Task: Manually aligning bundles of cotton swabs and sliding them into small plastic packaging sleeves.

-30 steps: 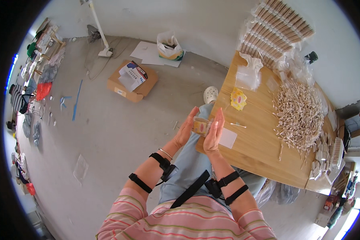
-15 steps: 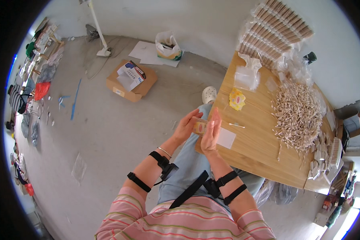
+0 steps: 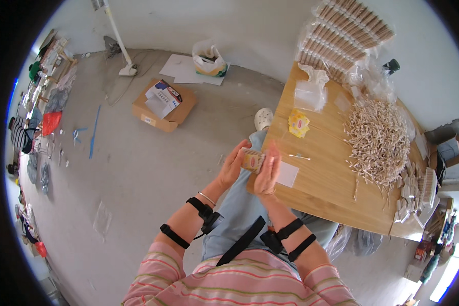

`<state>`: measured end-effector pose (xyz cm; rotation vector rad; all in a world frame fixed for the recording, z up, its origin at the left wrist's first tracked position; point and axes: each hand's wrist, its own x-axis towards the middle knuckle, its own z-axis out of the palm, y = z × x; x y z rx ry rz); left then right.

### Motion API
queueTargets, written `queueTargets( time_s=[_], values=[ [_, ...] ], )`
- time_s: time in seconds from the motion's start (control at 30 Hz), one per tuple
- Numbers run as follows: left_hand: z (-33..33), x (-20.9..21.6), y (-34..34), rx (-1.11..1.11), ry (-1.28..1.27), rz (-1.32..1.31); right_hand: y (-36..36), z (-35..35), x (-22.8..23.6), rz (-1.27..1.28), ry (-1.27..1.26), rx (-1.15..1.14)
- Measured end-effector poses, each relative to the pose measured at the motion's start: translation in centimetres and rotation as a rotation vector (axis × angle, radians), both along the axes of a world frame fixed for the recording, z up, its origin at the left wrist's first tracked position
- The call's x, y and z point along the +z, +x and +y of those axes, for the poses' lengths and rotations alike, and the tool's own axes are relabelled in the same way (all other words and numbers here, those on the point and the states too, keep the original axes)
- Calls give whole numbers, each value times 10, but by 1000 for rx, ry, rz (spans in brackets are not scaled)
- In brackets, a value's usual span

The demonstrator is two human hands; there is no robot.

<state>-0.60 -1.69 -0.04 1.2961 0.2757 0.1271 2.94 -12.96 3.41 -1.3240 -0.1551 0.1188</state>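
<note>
In the head view, the small packet of cotton swabs (image 3: 252, 161) is between the two hands, above the person's leg (image 3: 232, 204) and near the left edge of the bench (image 3: 331, 173). The left hand (image 3: 233, 167) grips its left side; the right hand (image 3: 268, 171) stands open and flat beside its right side — the fingers are straight and a little blurred, and whether the palm presses, I cannot tell. The yellow label faces up to the camera, and the top edge slopes slightly down to the right; which side is longest I cannot tell, because the hands partly cover it. On the bench, a single swab (image 3: 300, 157) lies crosswise — between the yellow cards (image 3: 298, 123) and a white sheet (image 3: 287, 175). Farther right is a big swab heap (image 3: 377, 143).
</note>
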Motion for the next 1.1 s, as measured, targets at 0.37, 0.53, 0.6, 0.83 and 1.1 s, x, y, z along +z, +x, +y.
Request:
queueTargets(
  time_s=[0.37,0.53,0.6,0.83,1.1],
  values=[
    [10,-3,5,103,707,18,26,-27,-7,-668,-747,-157],
    [-54,58,31,78,1121,-246,50,-108,2,-519,-1119,-265],
    [-92,50,45,-88,1206,-351,48,-133,-7,-568,-1079,-161],
    [-144,31,41,-322,1260,-362,29,-219,-9,-443,-1130,-585],
    [-230,53,98,-436,1089,-448,54,-287,-11,-233,-1147,-681]
  ],
)
